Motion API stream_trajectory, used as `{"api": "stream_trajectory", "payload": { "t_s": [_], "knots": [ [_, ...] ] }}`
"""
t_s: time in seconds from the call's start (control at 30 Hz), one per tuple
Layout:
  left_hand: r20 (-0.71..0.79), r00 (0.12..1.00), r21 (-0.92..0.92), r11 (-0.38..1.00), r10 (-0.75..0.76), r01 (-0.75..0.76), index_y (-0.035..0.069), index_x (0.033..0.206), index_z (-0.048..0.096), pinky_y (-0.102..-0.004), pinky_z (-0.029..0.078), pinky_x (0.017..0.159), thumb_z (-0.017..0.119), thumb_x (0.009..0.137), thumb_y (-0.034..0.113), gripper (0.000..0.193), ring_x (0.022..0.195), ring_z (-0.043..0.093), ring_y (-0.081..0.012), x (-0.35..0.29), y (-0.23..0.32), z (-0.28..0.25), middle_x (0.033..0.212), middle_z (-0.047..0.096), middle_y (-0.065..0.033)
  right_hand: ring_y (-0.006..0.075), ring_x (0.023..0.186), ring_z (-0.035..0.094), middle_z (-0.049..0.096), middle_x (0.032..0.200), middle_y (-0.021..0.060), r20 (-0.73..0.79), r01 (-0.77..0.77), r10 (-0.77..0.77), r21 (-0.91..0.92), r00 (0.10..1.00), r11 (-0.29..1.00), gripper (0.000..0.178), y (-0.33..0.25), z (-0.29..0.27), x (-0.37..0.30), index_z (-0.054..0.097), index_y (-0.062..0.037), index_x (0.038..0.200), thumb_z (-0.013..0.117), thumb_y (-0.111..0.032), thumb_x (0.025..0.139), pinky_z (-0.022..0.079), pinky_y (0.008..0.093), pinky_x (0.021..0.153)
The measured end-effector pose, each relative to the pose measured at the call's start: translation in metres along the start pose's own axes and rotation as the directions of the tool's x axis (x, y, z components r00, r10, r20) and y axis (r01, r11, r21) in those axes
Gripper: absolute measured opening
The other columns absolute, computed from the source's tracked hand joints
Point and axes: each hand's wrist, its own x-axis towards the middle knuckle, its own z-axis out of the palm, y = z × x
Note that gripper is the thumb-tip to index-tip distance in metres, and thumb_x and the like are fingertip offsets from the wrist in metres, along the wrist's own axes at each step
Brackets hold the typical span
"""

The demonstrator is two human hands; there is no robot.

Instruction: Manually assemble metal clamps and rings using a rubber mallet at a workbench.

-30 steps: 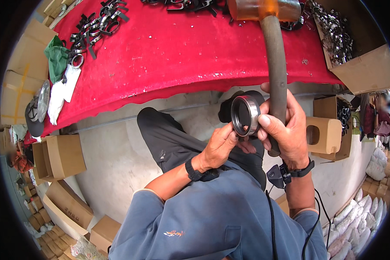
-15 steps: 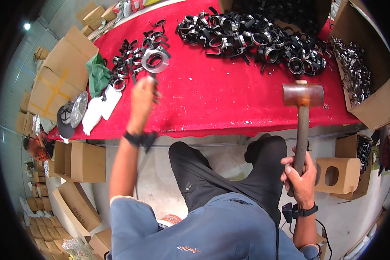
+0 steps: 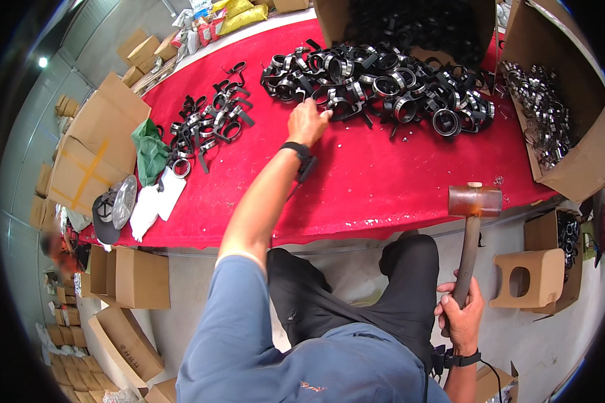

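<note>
My left hand [image 3: 307, 123] reaches to the near left edge of a big heap of black and silver ring clamps [image 3: 405, 109]. Its fingers are bent and pressed together on a ring clamp there, which the hand partly covers. Low on the right, my right hand [image 3: 461, 314] is wrapped round the wooden handle of a mallet [image 3: 475, 201]. The mallet stands head up, its brownish, barrel-shaped head in front of the table's near edge. A smaller group of ring clamps [image 3: 212, 121] lies on the red cloth [image 3: 275, 181] to the left.
An open carton [image 3: 588, 158] of small shiny metal parts stands at the right. Another carton [image 3: 331, 23] with black parts is behind the heap. At the left lie a green cloth [image 3: 149, 151], a cap [image 3: 105, 213] and white gloves [image 3: 144, 215]. Cartons [image 3: 141, 277] stand below the table.
My left hand has left the smaller group, where it held a ring clamp, and moved right to the heap. The mallet, in my right hand, has sunk lower in view.
</note>
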Motion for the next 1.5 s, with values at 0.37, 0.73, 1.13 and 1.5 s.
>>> {"api": "stream_trajectory", "payload": {
  "t_s": [0.37, 0.73, 1.13, 1.5],
  "knots": [
    [-0.445, 0.855, 0.189, 0.961, 0.265, -0.200, 0.006, 0.107, 0.059, -0.0526, 0.062, 0.070, 0.065, 0.093, 0.008, 0.015, 0.083, 0.074, -0.0421, 0.027, 0.007, -0.037, 0.103, 0.067, -0.0186, 0.0120, 0.065, 0.068, 0.072, 0.107, 0.0141, 0.002, -0.004, 0.004, 0.012, 1.000, 1.000, 0.048, 0.013, -0.019, -0.010, 0.048, 0.0029, 0.142, 0.063, 0.003, 0.096, 0.048, 0.0219, 0.045],
    [0.122, 0.926, -0.992, 0.028, 0.357, 0.120, 0.004, 0.125, 0.061, -0.0366, 0.067, 0.092, 0.069, 0.105, 0.005, 0.022, 0.102, 0.077, -0.0239, -0.188, 0.097, -0.085, 0.134, 0.070, -0.0186, 0.0096, 0.064, 0.066, 0.073, 0.107, 0.0116, 0.180, 0.181, -0.201, 0.123, 0.963, 0.976, 0.047, -0.007, 0.032, 0.043, 0.051, 0.0009, 0.139, 0.071, -0.024, 0.104, 0.048, 0.0229, 0.044],
    [0.321, 0.919, -0.944, 0.001, 0.230, 0.329, -0.002, 0.157, 0.047, -0.0349, 0.061, 0.098, 0.066, 0.107, 0.011, 0.054, 0.120, 0.070, -0.0218, -0.330, 0.119, -0.060, 0.148, 0.061, -0.0180, 0.0082, 0.064, 0.060, 0.060, 0.094, 0.0047, 0.284, -0.013, -0.109, 0.395, 0.953, 0.918, 0.050, 0.010, 0.071, 0.041, 0.049, -0.0010, 0.133, 0.080, -0.019, 0.099, 0.049, 0.0224, 0.043],
    [0.299, 0.939, -0.885, 0.418, 0.167, 0.208, 0.000, 0.120, 0.071, -0.0331, 0.058, 0.090, 0.059, 0.112, 0.013, 0.019, 0.098, 0.072, -0.0176, -0.363, 0.112, -0.016, 0.107, 0.075, -0.0104, 0.0098, 0.059, 0.060, 0.062, 0.080, 0.0040, 0.153, 0.070, -0.111, 0.251, 0.982, 0.965, 0.040, 0.049, 0.101, 0.096, 0.053, -0.0004, 0.127, 0.078, -0.016, 0.100, 0.049, 0.0252, 0.045]
  ]
}}
